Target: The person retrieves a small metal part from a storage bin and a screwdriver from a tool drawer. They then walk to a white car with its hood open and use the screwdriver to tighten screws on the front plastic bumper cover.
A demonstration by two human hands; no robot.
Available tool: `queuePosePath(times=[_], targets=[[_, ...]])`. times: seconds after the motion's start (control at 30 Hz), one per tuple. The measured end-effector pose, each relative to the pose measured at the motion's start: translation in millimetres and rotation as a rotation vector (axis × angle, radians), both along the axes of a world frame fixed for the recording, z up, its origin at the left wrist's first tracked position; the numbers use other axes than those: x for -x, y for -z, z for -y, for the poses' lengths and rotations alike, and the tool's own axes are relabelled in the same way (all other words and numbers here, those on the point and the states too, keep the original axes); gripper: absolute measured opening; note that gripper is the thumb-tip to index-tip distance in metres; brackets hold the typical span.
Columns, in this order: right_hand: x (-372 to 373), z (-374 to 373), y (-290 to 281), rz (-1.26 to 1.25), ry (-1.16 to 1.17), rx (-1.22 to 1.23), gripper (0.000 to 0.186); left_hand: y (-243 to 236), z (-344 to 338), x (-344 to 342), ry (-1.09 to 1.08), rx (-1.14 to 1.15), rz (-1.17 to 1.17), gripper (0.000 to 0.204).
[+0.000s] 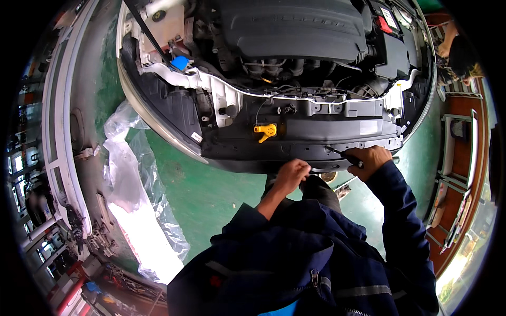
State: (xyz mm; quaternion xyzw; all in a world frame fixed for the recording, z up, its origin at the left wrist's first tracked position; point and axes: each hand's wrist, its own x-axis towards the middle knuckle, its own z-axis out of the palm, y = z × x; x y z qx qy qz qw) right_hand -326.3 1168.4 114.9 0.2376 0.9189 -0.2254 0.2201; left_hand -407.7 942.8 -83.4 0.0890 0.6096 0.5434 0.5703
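Observation:
My right hand (373, 162) is closed round the handle of a dark screwdriver (345, 155). The tool slants left, its tip against the black upper edge of the car's front bumper (305, 152). To its left, my left hand (291, 176) hovers by the bumper's front edge with fingers curled together; whatever may be between them is hidden. A yellow plastic cap-like piece (267, 130) lies on the black panel beyond, with a thin cord running up from it.
Past the bumper lies the engine bay with a black engine cover (295, 31). A blue cap (179, 63) sits at its left beside a prop rod (145, 29). Plastic sheeting (139, 200) covers part of the green floor. Another person (464, 58) is at the far right.

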Motion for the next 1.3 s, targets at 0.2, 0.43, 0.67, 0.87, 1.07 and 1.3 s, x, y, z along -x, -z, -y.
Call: queuePosePath(times=[0.2,0.43,0.67,0.87,1.07,1.3], targets=[[-24.5,11.5,-25.4,-0.208,0.130,0.029,0.041,-50.5,-35.0,90.7,-0.132,0.048,-1.112,0.017],[-84.8,28.1,-23.6,-0.307,0.312,0.031,0.044,-17.8,-73.0,132.4,0.152,0.155,-1.380,0.029],[-125.4,40.5,-2.6,-0.283,0.456,0.028,0.048,-13.8,-74.3,138.2,0.143,0.129,-1.386,0.018],[-133.1,47.1,-2.2,-0.360,0.519,0.063,0.049,-6.4,-63.7,149.9,0.198,0.113,-1.406,0.016],[-135.7,52.2,-8.6,-0.412,0.550,0.089,0.048,-26.8,-39.9,151.1,-0.219,-0.018,-0.512,0.014],[-123.2,62.8,-13.5,-0.481,0.557,0.222,0.048,-60.4,-8.8,117.8,-0.414,-0.381,0.264,0.014]])
